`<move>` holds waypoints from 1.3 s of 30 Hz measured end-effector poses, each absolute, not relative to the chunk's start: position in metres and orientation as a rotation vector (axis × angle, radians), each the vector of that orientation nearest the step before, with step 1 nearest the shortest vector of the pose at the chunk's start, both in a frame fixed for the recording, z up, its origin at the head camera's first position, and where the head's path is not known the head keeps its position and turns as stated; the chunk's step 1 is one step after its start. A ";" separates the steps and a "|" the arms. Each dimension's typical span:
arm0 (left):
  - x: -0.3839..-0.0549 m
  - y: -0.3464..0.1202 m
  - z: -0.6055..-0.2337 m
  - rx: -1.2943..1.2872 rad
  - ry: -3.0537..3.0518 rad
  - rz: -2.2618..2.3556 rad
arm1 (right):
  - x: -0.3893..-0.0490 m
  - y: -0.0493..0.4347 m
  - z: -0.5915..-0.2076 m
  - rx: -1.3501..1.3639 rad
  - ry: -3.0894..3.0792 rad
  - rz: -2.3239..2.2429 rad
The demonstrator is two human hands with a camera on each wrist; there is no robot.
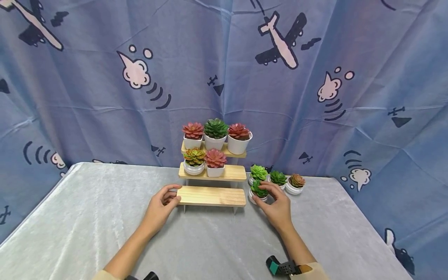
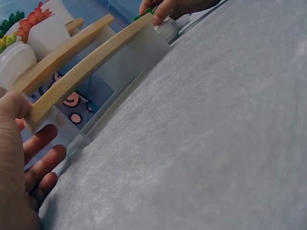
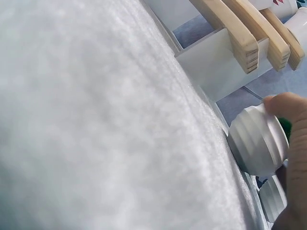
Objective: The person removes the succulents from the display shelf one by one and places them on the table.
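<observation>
Right hand point(image 1: 277, 206) pinches a potted plant point(image 1: 257, 189) at three o'clock of the bottom shelf point(image 1: 211, 196), left hand point(image 1: 161, 206) gripping that shelf's nine-o'clock end, apparently the pick-up step, next calling for a lift toward ten o'clock.

I face a blue curtain point(image 1: 196, 50) hanging in folds, printed with planes point(image 1: 282, 46) and puffs point(image 1: 136, 74). Below lies pale grey cloth point(image 1: 210, 245), perhaps velvety; my right wrist view blurs it.

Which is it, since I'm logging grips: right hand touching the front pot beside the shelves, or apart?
Touching: the right wrist view shows the right hand with its thumb on the front pot.
</observation>
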State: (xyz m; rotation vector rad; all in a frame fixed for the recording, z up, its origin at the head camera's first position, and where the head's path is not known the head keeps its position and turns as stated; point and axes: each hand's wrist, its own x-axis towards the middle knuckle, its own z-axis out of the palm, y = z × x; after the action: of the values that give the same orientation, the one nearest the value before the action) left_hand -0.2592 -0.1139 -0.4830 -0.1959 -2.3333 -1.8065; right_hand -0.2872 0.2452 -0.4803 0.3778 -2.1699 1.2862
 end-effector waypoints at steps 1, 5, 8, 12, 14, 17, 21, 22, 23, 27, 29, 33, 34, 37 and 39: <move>-0.259 -0.114 -0.483 -0.196 -2.332 -1.805 | -0.288 0.245 -0.479 0.388 -2.161 1.268; -0.260 -0.114 -0.481 -0.192 -2.328 -1.805 | -0.291 0.245 -0.474 0.428 -2.130 1.189; -0.260 -0.114 -0.480 -0.196 -2.329 -1.807 | -0.291 0.244 -0.468 0.457 -2.138 1.134; -0.261 -0.112 -0.480 -0.203 -2.327 -1.818 | -0.287 0.242 -0.455 0.496 -2.195 1.023; -0.261 -0.111 -0.481 -0.203 -2.324 -1.827 | -0.284 0.240 -0.445 0.516 -2.221 0.980; -0.261 -0.110 -0.481 -0.209 -2.324 -1.835 | -0.279 0.234 -0.426 0.544 -2.235 0.993; -0.261 -0.109 -0.481 -0.206 -2.326 -1.844 | -0.273 0.222 -0.400 0.577 -2.254 1.046; -0.261 -0.108 -0.481 -0.201 -2.326 -1.847 | -0.272 0.219 -0.394 0.588 -2.259 1.051; -0.260 -0.108 -0.481 -0.195 -2.327 -1.847 | -0.271 0.214 -0.388 0.602 -2.262 1.058; -0.260 -0.108 -0.481 -0.185 -2.329 -1.851 | -0.270 0.197 -0.370 0.664 -2.272 1.061; -0.260 -0.108 -0.482 -0.188 -2.328 -1.855 | -0.272 0.188 -0.364 0.700 -2.276 1.043; -0.260 -0.110 -0.482 -0.188 -2.320 -1.858 | -0.277 0.168 -0.360 0.771 -2.295 1.020; -0.260 -0.111 -0.483 -0.185 -2.317 -1.858 | -0.278 0.162 -0.359 0.783 -2.300 1.025; -0.260 -0.112 -0.484 -0.186 -2.308 -1.850 | -0.281 0.148 -0.361 0.796 -2.309 1.052; -0.260 -0.113 -0.484 -0.190 -2.310 -1.848 | -0.284 0.140 -0.363 0.791 -2.305 1.066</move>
State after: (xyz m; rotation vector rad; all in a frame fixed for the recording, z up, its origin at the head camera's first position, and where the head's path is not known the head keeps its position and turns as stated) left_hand -0.2605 -0.1129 -0.4842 -0.1900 -2.3097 -1.8476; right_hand -0.2835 0.1398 -0.3627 0.7913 -2.3046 1.0656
